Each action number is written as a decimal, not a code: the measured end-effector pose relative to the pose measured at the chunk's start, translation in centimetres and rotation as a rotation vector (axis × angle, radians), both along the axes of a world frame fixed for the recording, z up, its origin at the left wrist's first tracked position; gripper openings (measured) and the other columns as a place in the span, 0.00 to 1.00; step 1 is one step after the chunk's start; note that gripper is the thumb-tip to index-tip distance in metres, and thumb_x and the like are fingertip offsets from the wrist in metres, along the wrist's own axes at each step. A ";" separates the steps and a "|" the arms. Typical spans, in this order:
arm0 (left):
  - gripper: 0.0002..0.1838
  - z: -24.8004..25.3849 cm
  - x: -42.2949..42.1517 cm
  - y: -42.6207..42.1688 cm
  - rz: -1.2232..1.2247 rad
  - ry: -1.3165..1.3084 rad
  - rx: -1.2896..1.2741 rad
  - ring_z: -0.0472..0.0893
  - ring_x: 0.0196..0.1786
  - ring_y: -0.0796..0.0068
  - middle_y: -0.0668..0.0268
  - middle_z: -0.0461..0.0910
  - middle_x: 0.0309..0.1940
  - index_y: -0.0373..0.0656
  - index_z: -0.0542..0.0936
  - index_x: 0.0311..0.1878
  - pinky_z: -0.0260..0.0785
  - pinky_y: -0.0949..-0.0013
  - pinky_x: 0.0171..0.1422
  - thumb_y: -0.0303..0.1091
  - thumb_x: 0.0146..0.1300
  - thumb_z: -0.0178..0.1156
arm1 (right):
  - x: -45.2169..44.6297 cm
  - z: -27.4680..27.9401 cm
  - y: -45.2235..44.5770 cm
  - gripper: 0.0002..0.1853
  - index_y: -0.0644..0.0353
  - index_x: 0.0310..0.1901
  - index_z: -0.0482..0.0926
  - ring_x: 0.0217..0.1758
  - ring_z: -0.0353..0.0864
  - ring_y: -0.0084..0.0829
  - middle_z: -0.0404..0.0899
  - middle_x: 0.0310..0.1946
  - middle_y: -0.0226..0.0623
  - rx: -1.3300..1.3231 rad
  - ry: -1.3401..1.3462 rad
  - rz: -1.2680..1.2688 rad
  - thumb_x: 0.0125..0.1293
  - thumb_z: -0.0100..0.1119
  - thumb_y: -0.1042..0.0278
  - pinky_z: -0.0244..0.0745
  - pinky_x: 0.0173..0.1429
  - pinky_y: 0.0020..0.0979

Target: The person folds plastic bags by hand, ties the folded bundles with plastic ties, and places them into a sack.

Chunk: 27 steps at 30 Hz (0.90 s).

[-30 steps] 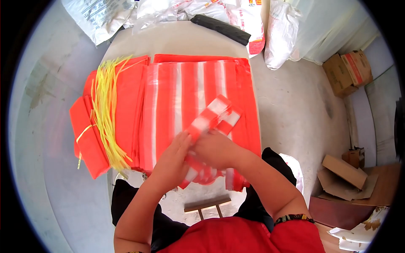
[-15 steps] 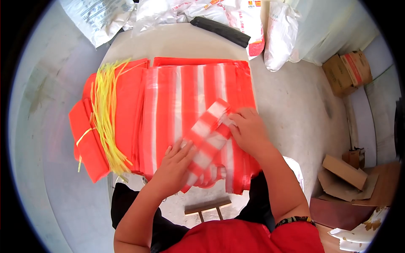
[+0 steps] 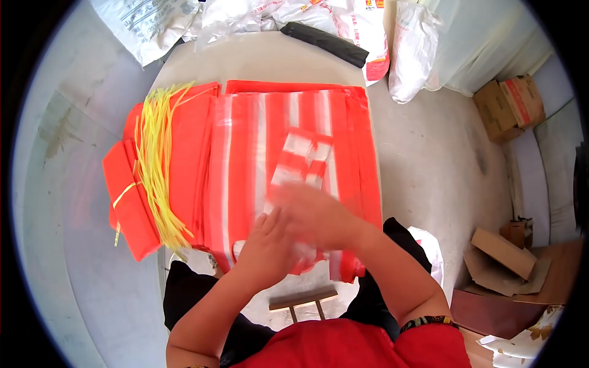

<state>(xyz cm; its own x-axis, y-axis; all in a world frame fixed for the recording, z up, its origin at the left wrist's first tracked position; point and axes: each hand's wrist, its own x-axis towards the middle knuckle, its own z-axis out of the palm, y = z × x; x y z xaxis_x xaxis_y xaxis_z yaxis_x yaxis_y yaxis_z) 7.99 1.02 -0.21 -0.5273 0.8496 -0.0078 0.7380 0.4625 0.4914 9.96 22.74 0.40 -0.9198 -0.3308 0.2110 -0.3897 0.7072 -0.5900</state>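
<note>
A folded striped bag (image 3: 302, 156) lies on the pile of striped bags (image 3: 244, 141), the left hand (image 3: 268, 248) over its lower part, fingers nearly together. The right hand (image 3: 316, 214) overlaps it, blurred; its finger state cannot be told. Yellow ties (image 3: 154, 159) lie leftward.

I've one view, a head cam worn on the person's head, facing fwd & down. Shirt (image 3: 343, 345) is nearest, at btm; L hand (image 3: 267, 248) & R hand (image 3: 319, 214) are close, mid-pic; tabletop (image 3: 245, 58) runs farther off, up top.
</note>
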 end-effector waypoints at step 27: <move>0.39 -0.6 1.5 0.4 0.010 -0.089 0.088 0.55 0.88 0.40 0.47 0.59 0.85 0.49 0.69 0.81 0.47 0.34 0.87 0.45 0.69 0.69 | -0.8 3.3 1.5 0.37 0.58 0.81 0.66 0.51 0.88 0.41 0.84 0.58 0.47 0.112 -0.398 -0.458 0.74 0.67 0.61 0.83 0.58 0.40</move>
